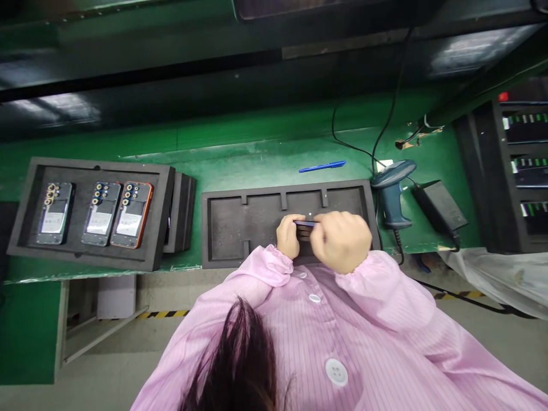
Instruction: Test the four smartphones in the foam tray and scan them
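Close to my body, over the near side of a black foam tray [265,217], both hands hold a thin dark phone [305,223], seen nearly edge-on. My left hand [288,235] pinches its left end. Around its right end, the fingers of my right hand [343,240] are curled, hiding much of it. The phone's faces cannot be made out. Dividers stick out from the tray's far and near walls. Off to the left, a second foam tray [158,222] carries three phones with their backs off, one of them an orange-framed phone [132,216].
A blue pen [322,166] lies beyond the middle tray. On the right are a barcode scanner [393,197], a black power adapter [440,208] and loose cables. A black rack [488,177] with slotted devices stands at the far right. More foam trays [183,214] sit beside the left tray.
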